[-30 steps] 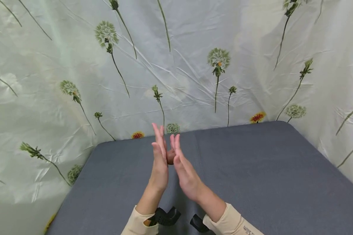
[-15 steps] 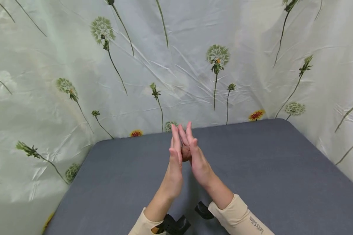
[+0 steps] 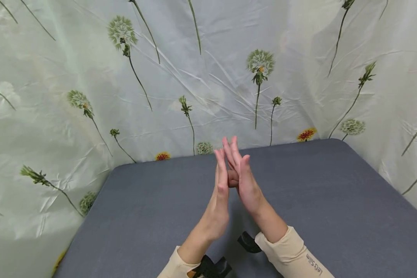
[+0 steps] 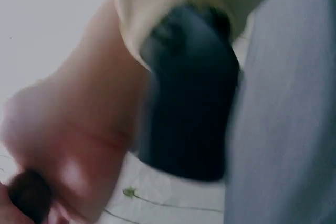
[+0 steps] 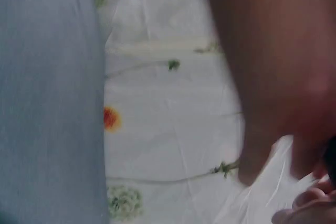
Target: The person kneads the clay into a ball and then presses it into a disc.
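Note:
Between my two palms sits a small round reddish-brown ball [image 3: 233,179], like a lump of clay. My left hand [image 3: 218,206] presses it from the left, fingers straight and pointing up. From the other side my right hand [image 3: 248,189] presses too, its fingers also straight and its thumb raised. The fingertips of the two hands lean close together above the ball. In the left wrist view the ball [image 4: 31,195] shows dark beside the palm. The right wrist view is blurred, with the right hand [image 5: 283,87] along its right side.
A grey cloth-covered table [image 3: 153,216] lies under the hands. Behind and beside it hangs a pale curtain [image 3: 215,77] printed with dandelions. Black wrist-worn devices [image 3: 249,242] stick out near the beige cuffs [image 3: 281,245].
Both hands and the ball have shifted to the right. The palms have slid against each other, the right fingers now reaching higher than the left ones. The ball stays between them.

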A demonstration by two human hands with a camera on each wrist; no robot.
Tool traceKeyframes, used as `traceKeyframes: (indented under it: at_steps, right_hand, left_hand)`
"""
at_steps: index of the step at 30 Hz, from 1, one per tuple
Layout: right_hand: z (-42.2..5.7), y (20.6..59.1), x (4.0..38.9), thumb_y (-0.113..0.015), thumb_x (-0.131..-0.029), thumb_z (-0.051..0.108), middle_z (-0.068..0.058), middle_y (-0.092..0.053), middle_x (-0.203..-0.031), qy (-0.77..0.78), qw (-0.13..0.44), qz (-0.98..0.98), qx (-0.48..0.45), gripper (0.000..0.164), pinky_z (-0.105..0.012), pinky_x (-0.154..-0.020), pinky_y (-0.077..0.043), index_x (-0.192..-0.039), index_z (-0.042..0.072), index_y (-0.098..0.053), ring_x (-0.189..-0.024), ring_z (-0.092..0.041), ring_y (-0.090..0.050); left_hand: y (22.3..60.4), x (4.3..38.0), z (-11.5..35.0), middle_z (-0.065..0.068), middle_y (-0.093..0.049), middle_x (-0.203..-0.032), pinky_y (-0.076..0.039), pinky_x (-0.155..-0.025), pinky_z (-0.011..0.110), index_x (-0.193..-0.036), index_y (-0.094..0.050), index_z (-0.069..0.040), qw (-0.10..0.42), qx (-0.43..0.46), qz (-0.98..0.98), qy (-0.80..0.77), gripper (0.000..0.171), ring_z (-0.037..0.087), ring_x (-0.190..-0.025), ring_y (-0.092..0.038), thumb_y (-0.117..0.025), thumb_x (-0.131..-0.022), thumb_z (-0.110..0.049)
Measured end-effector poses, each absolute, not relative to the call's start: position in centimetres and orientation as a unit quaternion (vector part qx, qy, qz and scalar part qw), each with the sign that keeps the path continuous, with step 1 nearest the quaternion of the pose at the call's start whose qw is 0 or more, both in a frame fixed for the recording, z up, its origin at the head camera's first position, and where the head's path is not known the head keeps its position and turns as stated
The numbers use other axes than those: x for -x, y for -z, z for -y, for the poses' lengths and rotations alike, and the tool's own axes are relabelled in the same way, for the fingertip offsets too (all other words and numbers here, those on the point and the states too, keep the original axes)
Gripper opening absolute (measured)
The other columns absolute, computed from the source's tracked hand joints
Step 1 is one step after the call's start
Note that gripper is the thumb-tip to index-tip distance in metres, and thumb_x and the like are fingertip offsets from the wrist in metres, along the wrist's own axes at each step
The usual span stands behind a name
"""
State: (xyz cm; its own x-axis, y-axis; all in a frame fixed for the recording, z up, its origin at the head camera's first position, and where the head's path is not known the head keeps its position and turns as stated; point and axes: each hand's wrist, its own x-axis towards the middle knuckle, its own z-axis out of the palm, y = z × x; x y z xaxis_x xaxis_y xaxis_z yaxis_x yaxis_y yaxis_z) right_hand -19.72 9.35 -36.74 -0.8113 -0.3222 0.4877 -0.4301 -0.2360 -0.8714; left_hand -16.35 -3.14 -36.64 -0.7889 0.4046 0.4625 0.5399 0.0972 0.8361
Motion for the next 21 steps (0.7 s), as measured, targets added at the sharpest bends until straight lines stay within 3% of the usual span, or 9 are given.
traceKeyframes:
  at_steps: [3,4,5,7,9,10,12,18,21]
  right_hand:
    - [-8.6,37.2,19.7,-0.004,-0.104,0.08,-0.003,-0.001,-0.183,-0.712,0.03,0.627,-0.314,0.096,-0.014,-0.115,-0.037,-0.171,0.015,0.017,-0.167,-0.033,-0.017]
    - [-8.2,37.4,19.5,-0.005,-0.105,0.079,-0.004,0.001,-0.183,-0.702,0.028,0.635,-0.321,0.094,-0.019,-0.117,-0.037,-0.17,0.014,0.018,-0.167,-0.033,-0.016]
    - [-7.6,37.6,19.3,-0.006,-0.106,0.077,-0.004,0.003,-0.183,-0.69,0.028,0.644,-0.329,0.093,-0.026,-0.123,-0.034,-0.17,0.014,0.019,-0.167,-0.032,-0.013]
    - [-6.6,37.8,18.8,-0.009,-0.108,0.075,-0.001,0.005,-0.182,-0.669,0.035,0.66,-0.342,0.09,-0.042,-0.13,-0.027,-0.17,0.015,0.02,-0.168,-0.028,-0.009]
    - [-5.9,37.9,18.5,-0.012,-0.11,0.072,0.001,0.007,-0.182,-0.66,0.045,0.663,-0.351,0.087,-0.059,-0.133,-0.014,-0.17,0.016,0.018,-0.169,-0.025,0.0]
    - [-5.8,37.8,18.4,-0.014,-0.11,0.072,0.002,0.006,-0.182,-0.661,0.051,0.661,-0.352,0.088,-0.064,-0.132,-0.006,-0.17,0.016,0.017,-0.169,-0.024,0.005]
    - [-6.0,37.7,18.4,-0.013,-0.111,0.072,-0.001,0.003,-0.183,-0.667,0.069,0.655,-0.35,0.088,-0.069,-0.13,-0.006,-0.171,0.014,0.013,-0.169,-0.025,0.003]
    - [-8.8,36.7,19.4,-0.009,-0.107,0.078,-0.007,-0.006,-0.183,-0.703,0.081,0.63,-0.32,0.092,-0.067,-0.131,-0.007,-0.172,0.015,0.01,-0.169,-0.031,-0.006]
    - [-9.3,36.4,19.8,-0.008,-0.105,0.08,-0.004,-0.004,-0.183,-0.721,0.055,0.616,-0.314,0.096,-0.046,-0.136,-0.009,-0.172,0.015,0.012,-0.17,-0.03,-0.004]
  left_hand:
    - [36.2,16.2,3.6,-0.005,0.023,-0.179,0.001,-0.129,0.071,-0.169,0.024,-0.027,0.071,0.31,0.737,0.596,0.086,0.025,-0.167,0.015,0.006,-0.103,-0.078]
    - [36.0,16.3,4.0,-0.006,0.02,-0.18,-0.005,-0.129,0.07,-0.169,0.021,-0.029,0.081,0.291,0.739,0.602,0.085,0.024,-0.168,0.011,0.006,-0.102,-0.079]
    - [35.7,16.5,4.4,-0.008,0.019,-0.18,-0.004,-0.13,0.069,-0.17,0.019,-0.031,0.091,0.27,0.741,0.608,0.086,0.022,-0.168,0.015,0.005,-0.102,-0.081]
    - [35.3,16.8,5.1,-0.011,0.013,-0.18,-0.006,-0.131,0.067,-0.17,0.016,-0.034,0.114,0.23,0.746,0.614,0.085,0.019,-0.168,0.01,0.004,-0.101,-0.082]
    - [35.2,17.1,5.5,-0.011,0.009,-0.181,-0.008,-0.131,0.066,-0.17,0.014,-0.034,0.131,0.205,0.758,0.605,0.084,0.018,-0.169,0.006,0.002,-0.102,-0.081]
    - [35.2,17.2,5.6,-0.012,0.009,-0.181,-0.008,-0.131,0.067,-0.17,0.014,-0.034,0.135,0.201,0.766,0.596,0.083,0.019,-0.169,0.005,0.002,-0.103,-0.08]
    - [35.4,17.1,5.3,-0.01,0.013,-0.18,-0.003,-0.132,0.068,-0.17,0.016,-0.031,0.132,0.213,0.777,0.578,0.082,0.02,-0.169,0.009,0.001,-0.104,-0.078]
    - [36.5,16.0,3.3,-0.006,0.019,-0.179,-0.001,-0.13,0.07,-0.17,0.02,-0.027,0.075,0.269,0.778,0.563,0.077,0.024,-0.168,0.014,0.002,-0.109,-0.07]
    - [36.6,15.6,2.9,-0.003,0.019,-0.18,0.002,-0.13,0.071,-0.171,0.017,-0.022,0.071,0.294,0.763,0.571,0.078,0.025,-0.168,0.016,0.003,-0.109,-0.068]
